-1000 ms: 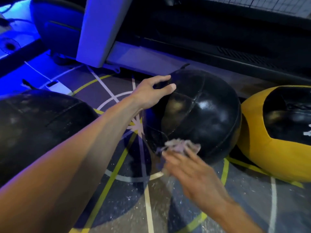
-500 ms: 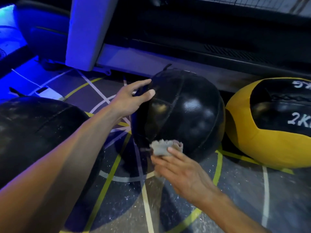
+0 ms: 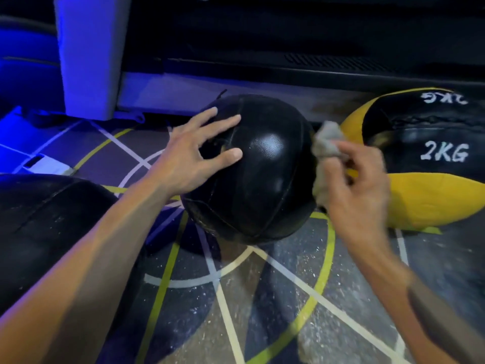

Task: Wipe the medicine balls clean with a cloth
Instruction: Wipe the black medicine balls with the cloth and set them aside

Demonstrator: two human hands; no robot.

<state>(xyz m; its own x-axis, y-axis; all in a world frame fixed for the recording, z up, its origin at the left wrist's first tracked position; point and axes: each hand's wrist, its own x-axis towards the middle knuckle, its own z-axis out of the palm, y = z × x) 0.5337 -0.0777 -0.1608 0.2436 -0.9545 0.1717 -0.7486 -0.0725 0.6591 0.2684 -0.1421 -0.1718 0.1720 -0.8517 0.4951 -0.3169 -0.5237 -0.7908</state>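
Black ball (image 3: 258, 172) rests on the marked floor (image 3: 262, 298) between a second black ball (image 3: 47, 224) and a yellow ball (image 3: 425, 198), left hand (image 3: 193, 158) spread flat on its top with fingers straight, right hand (image 3: 359, 185) pinching a grey cloth (image 3: 324, 153) against its right side.

A single head-worn view looks forward and steeply down from close above the black medicine ball (image 3: 259, 174), which sits mid-frame on the floor. Both forearms enter from the bottom edge toward it. Beyond the ball the background is dark, probably equipment.
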